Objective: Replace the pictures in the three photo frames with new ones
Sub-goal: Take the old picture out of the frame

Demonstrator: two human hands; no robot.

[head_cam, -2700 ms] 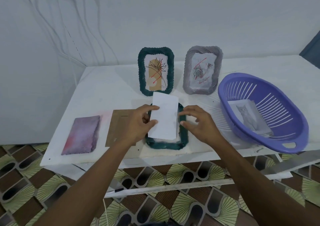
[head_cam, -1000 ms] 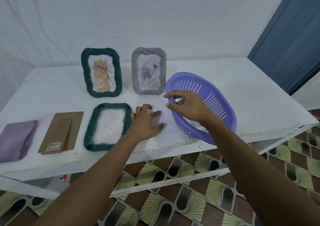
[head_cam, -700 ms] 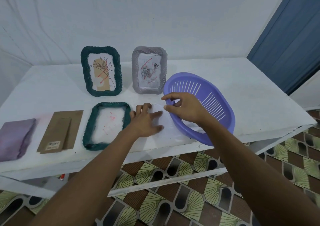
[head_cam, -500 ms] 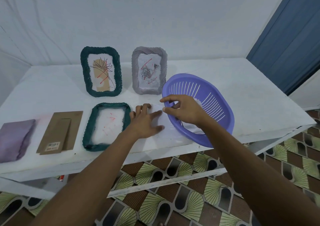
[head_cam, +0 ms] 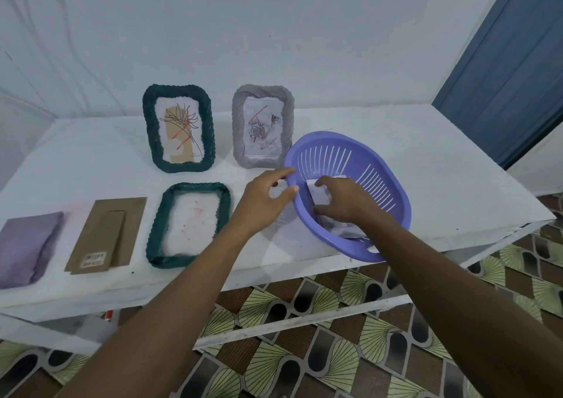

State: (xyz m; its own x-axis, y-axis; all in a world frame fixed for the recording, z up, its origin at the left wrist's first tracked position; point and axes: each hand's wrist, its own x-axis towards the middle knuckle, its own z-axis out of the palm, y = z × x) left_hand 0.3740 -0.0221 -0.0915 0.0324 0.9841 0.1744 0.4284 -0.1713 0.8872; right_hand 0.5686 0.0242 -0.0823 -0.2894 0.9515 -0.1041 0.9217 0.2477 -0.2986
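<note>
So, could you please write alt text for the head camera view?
A person's right hand reaches onto pictures inside a purple basket on a white table, left hand at its rim. Nearby, a green frame lies flat; another green frame and a grey frame stand behind.

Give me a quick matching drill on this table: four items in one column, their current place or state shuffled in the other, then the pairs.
Items
1. grey frame
2. flat green frame
3. brown backing board
4. right hand

States
A. lying between the purple cloth and a frame
B. reaching onto papers inside the purple basket
C. standing upright beside the basket, picture inside
D. lying down, back removed

Pairs: 1-C, 2-D, 3-A, 4-B
</note>
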